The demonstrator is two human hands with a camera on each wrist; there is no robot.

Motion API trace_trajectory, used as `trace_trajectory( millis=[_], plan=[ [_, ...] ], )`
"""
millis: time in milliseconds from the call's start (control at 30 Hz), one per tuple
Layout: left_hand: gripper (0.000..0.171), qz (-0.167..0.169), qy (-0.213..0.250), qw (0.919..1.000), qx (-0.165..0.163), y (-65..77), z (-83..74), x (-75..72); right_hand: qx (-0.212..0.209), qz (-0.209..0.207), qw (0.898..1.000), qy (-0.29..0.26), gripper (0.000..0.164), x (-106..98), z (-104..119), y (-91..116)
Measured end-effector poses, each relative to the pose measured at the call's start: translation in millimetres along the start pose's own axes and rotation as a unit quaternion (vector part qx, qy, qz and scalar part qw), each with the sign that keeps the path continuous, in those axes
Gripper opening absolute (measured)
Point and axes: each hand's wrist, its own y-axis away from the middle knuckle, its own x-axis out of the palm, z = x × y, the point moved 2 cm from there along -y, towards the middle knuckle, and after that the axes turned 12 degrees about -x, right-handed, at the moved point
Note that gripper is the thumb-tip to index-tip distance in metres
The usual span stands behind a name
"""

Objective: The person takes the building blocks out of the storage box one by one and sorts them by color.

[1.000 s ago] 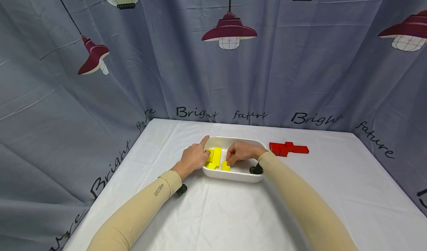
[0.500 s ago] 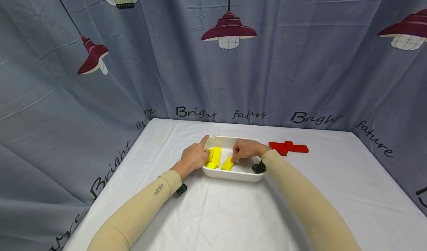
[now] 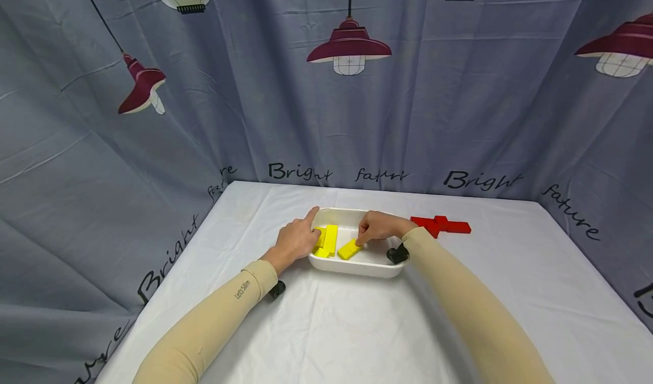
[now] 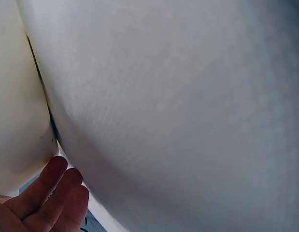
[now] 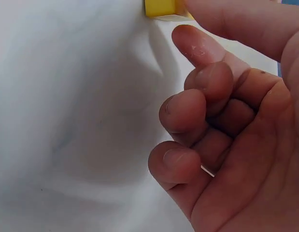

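A person's left hand (image 3: pixel 296 241) is gripping the nearest edge of a white tray (image 3: pixel 352 268), its thumb reaching inside, its index finger extending along the rim. Yellow blocks (image 3: pixel 331 240) are lying beside that thumb. The right hand (image 3: pixel 380 227) is reaching into the tray with fingers curling; below and left of it, a lone yellow block (image 3: pixel 348 251) is meeting its tips, though I cannot tell whether they are pinching it. Red blocks (image 3: pixel 458 227) are lying outside, rightward of this hand.
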Motion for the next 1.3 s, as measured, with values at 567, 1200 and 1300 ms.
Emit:
trace_trajectory(
  millis=[567,1200,1300],
  plan=[
    [0.064,0.001,0.005,1.0,-0.002,-0.4,-0.1,0.2,-0.014,0.038,0.988,-0.146,0.033,0.4,-14.3,-0.4],
    [0.063,0.002,0.001,1.0,-0.005,0.2,-0.1,0.5,-0.014,0.032,0.991,-0.131,0.03,3.1,-10.3,1.2],
    [0.063,0.003,0.0,1.0,-0.006,0.2,-0.4,0.5,-0.013,0.029,0.991,-0.129,0.03,2.5,-11.7,0.6]
  ],
)
